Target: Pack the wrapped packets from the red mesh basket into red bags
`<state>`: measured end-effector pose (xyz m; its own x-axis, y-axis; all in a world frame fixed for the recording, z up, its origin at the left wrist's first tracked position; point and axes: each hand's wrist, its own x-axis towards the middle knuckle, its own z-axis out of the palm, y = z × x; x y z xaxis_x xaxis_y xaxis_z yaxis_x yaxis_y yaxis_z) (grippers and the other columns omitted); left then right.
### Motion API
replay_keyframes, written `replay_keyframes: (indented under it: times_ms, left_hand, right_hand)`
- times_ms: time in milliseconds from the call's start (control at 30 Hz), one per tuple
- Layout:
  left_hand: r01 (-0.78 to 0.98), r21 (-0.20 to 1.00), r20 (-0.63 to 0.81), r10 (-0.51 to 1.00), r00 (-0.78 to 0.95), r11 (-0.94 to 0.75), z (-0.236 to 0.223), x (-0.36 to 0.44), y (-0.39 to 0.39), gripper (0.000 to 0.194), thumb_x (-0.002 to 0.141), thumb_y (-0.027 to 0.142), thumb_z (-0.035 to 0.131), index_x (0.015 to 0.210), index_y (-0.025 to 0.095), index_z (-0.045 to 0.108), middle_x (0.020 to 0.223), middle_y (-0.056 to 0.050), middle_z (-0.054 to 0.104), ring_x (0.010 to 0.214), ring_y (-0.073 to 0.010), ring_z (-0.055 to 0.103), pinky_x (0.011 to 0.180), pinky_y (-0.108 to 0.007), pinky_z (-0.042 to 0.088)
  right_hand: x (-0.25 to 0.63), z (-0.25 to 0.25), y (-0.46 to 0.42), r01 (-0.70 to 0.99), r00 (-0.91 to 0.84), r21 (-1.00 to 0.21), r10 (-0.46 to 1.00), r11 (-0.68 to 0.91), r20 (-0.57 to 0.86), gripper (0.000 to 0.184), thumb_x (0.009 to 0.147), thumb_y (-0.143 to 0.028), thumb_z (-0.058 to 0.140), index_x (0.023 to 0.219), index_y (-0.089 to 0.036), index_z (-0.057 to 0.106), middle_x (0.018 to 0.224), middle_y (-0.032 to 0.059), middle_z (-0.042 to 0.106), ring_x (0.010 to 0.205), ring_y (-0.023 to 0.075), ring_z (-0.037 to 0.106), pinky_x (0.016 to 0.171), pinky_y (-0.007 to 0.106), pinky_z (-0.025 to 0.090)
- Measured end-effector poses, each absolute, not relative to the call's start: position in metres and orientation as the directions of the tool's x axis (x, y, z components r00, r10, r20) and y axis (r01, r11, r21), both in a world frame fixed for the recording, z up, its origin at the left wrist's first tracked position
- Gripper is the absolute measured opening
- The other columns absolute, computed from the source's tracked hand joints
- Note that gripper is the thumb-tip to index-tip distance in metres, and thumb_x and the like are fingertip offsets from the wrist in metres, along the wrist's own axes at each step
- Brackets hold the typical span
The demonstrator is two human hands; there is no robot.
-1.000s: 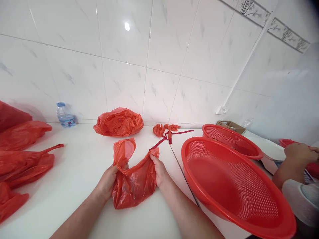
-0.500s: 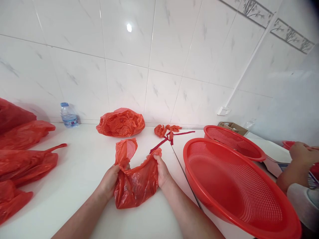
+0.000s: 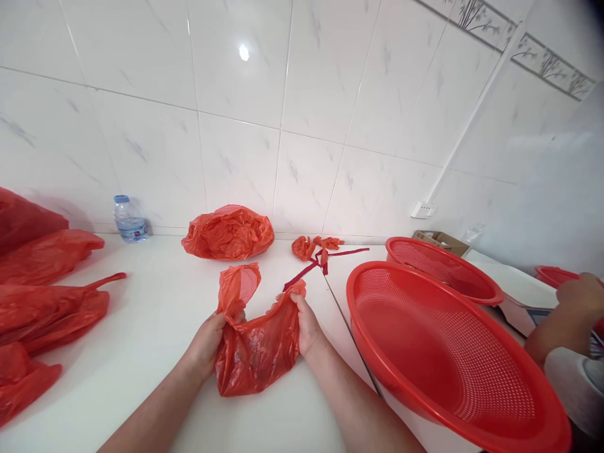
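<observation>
Over the near part of the white bench (image 3: 141,371), the person holds a red plastic bag (image 3: 257,362) between both hands. The left hand (image 3: 208,340) has a closed grip on its gathered side, below a handle loop standing up; the right hand (image 3: 307,324) pinches the opposite top corner. From here I can't tell whether its bottom touches the surface. Behind sits a crumpled red bundle (image 3: 229,234); to the right, a big red strainer (image 3: 415,352).
</observation>
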<state>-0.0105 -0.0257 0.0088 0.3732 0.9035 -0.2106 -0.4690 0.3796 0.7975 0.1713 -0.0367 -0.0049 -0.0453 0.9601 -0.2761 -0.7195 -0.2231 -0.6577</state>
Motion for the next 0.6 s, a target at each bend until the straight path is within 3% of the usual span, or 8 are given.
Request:
replay_keyframes:
  times_ms: [600]
  left_hand:
    - [-0.477,0.793,-0.209,0.904,0.373,0.380,0.0064,-0.0105,-0.0235,0.023,0.063,0.014,0.062,0.055,0.018,0.041,0.050,0.007,0.039,0.041,-0.0068,0.038,0.041,-0.021,0.034]
  right_hand:
    - [0.1725,-0.0086,-0.0372,-0.736,-0.086,-0.643,0.970,-0.214,-0.226,0.024,0.077,-0.040,0.058,0.084,-0.017,0.063,0.074,0.0037,0.068,0.077,0.0200,0.066,0.075,0.034,0.052]
